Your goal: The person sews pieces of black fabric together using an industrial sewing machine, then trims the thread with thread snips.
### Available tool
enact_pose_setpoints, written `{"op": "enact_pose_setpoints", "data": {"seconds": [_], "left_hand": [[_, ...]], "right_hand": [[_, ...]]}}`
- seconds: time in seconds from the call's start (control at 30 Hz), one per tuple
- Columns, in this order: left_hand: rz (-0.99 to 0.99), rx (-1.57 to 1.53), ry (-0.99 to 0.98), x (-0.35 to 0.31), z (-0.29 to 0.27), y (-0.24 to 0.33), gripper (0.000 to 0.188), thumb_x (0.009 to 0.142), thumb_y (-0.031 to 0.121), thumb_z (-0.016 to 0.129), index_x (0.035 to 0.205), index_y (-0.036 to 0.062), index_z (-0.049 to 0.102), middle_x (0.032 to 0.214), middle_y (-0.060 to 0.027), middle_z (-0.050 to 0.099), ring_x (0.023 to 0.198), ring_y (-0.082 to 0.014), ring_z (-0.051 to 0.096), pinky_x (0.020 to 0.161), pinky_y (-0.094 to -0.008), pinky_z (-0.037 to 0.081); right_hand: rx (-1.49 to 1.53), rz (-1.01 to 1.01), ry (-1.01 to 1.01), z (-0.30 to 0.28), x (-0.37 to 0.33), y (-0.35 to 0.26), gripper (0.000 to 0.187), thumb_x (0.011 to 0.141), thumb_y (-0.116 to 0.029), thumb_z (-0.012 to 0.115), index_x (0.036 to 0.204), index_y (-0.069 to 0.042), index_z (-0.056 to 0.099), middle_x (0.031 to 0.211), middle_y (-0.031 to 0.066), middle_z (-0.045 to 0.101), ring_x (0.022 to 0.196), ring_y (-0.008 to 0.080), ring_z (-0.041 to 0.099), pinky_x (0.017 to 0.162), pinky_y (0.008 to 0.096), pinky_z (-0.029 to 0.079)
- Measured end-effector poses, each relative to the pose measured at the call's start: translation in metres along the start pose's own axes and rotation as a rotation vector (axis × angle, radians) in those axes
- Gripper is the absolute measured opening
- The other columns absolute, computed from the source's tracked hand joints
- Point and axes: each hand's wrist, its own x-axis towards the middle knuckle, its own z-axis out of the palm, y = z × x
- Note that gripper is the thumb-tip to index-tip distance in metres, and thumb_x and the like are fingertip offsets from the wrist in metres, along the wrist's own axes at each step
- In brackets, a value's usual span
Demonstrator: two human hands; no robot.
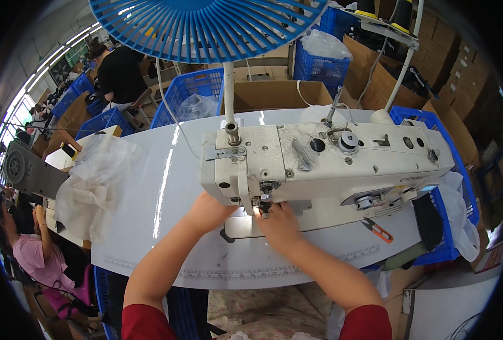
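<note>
A white industrial sewing machine (pixel 319 156) stands across the table, its needle end at the left. My left hand (pixel 212 211) reaches in beside that end, and the machine head hides its fingers. Just right of the needle bar (pixel 265 199), my right hand (pixel 280 225) rests low at the machine bed (pixel 316 217). Its fingers look bent and pressed together; whatever lies in them is hidden. A small light glows at the needle. On the table to the right lie thread snips (pixel 378 230) with an orange handle, apart from both hands.
A blue fan (pixel 200 28) hangs over the far side of the white table (pixel 132 212). Translucent plastic sheeting (pixel 96 184) lies at left. Dark and green cloth pieces (pixel 427 224) hang over a blue crate (pixel 447 246) at right. Two people sit at the left, near another machine (pixel 33 170).
</note>
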Motion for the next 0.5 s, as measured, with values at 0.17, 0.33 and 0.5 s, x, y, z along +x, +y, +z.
{"op": "enact_pose_setpoints", "data": {"seconds": [0.17,0.33,0.5], "left_hand": [[0.135,0.269,-0.085,-0.016,-0.005,0.013,0.024,0.081,0.014,0.061,0.103,0.0067,0.065,0.095,-0.0045,0.065,0.091,-0.022,0.062,0.083,-0.0352,0.047],[0.068,0.365,-0.141,-0.02,0.001,0.032,0.019,0.081,0.015,0.062,0.096,0.0065,0.068,0.092,-0.0026,0.066,0.092,-0.0197,0.061,0.082,-0.0341,0.047],[0.066,0.447,-0.152,-0.016,0.003,0.036,0.022,0.081,0.014,0.062,0.1,0.0047,0.066,0.084,-0.0022,0.061,0.086,-0.0177,0.059,0.074,-0.0303,0.043]], "right_hand": [[0.058,-0.082,-0.045,-0.002,0.002,0.016,0.024,0.088,-0.02,0.054,0.1,-0.003,0.064,0.097,0.0127,0.066,0.092,0.0284,0.062,0.094,0.0453,0.042],[0.278,0.091,-0.033,0.002,0.006,0.025,0.027,0.085,-0.02,0.059,0.103,0.0,0.063,0.102,0.0178,0.065,0.096,0.0363,0.061,0.089,0.0454,0.046],[0.272,0.108,0.021,-0.003,0.01,0.027,0.008,0.072,-0.008,0.063,0.074,-0.002,0.068,0.104,0.0078,0.063,0.106,0.0283,0.059,0.087,0.0437,0.049]]}}
